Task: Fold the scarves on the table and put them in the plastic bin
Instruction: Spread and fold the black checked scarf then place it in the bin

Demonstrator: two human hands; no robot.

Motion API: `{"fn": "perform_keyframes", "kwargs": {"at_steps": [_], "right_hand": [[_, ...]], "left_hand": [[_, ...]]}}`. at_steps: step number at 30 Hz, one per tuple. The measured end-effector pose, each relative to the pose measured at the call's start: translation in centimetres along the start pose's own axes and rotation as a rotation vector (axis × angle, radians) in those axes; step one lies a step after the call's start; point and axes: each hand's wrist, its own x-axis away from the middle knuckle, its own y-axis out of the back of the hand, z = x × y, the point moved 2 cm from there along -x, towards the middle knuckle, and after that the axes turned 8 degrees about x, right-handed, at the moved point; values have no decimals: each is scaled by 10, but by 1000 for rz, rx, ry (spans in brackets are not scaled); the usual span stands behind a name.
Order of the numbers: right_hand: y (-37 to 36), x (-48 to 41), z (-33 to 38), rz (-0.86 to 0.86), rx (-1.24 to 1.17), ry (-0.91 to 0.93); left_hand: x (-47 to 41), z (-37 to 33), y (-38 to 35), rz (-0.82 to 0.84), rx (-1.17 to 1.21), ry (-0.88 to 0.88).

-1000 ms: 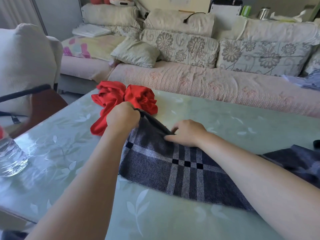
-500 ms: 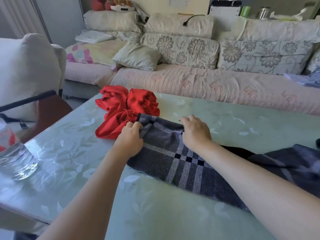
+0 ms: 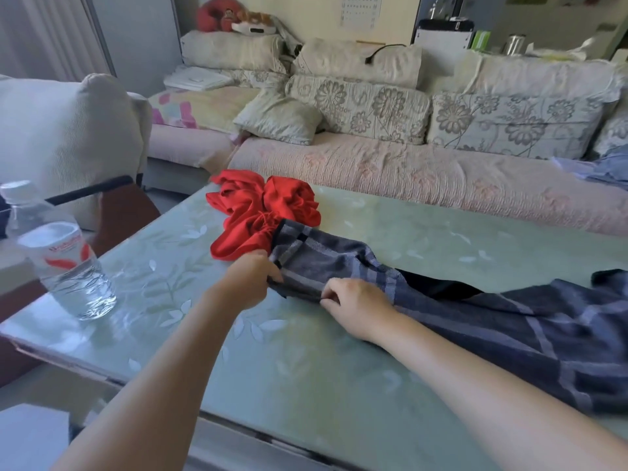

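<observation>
A dark grey plaid scarf [image 3: 339,258] lies across the glass-topped table [image 3: 306,368], stretching from the middle to the right edge. My left hand [image 3: 249,278] grips its left end at the near edge. My right hand [image 3: 356,305] pinches the same near edge a little to the right. A crumpled red scarf [image 3: 265,212] sits just beyond the plaid scarf's left end, touching it. No plastic bin is in view.
A clear water bottle [image 3: 57,253] stands near the table's left edge. A chair [image 3: 68,130] with a pale cushion is at the left. A long sofa [image 3: 407,171] with floral cushions runs behind the table. A dark object [image 3: 438,287] lies under the plaid scarf.
Both hands have come back from the scarf's far edge to its near edge. The left end of the plaid scarf now lies narrower, folded lengthwise. The view has tilted up and left.
</observation>
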Motion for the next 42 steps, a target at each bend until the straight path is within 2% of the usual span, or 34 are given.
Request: {"fn": "perform_keyframes", "kwargs": {"at_steps": [3,5,8,10,12,15,19,21,23,25,28,31,34,37,39,42], "right_hand": [[5,-6,34,43,-259,10],[-1,-6,59,140,-307,66],[-10,-1,71,251,-357,123],[1,1,55,208,-482,61],[16,-2,23,79,-505,-30],[36,0,-40,-79,-355,-178],[49,16,-122,14,-14,-321],[49,23,-151,98,125,-333],[46,26,-171,125,140,-320],[43,24,-185,63,89,-309],[43,11,-197,-49,50,-324],[41,-4,-200,-213,10,-366],[34,-15,-201,-373,-48,-399],[24,-12,-204,-232,-84,-338],[24,2,-206,-152,-105,-300],[34,35,-213,-157,-165,-282]], "left_hand": [[2,6,24,141,-303,312],[11,11,31,255,-368,480],[17,13,31,286,-439,553],[9,-2,33,190,-440,495],[-8,-21,27,73,-274,330],[-30,-56,7,39,-30,152],[-57,-84,-28,111,-1,-72],[-69,-84,-43,162,-14,-90],[-79,-86,-52,153,-24,-92],[-87,-88,-55,113,-65,-64],[-101,-88,-49,-50,-70,-28],[-116,-75,-41,-262,112,207],[-121,-68,-51,-337,215,380],[-123,-80,-66,-277,239,398],[-128,-97,-72,-173,171,309],[-131,-134,-78,-102,66,165]]}}
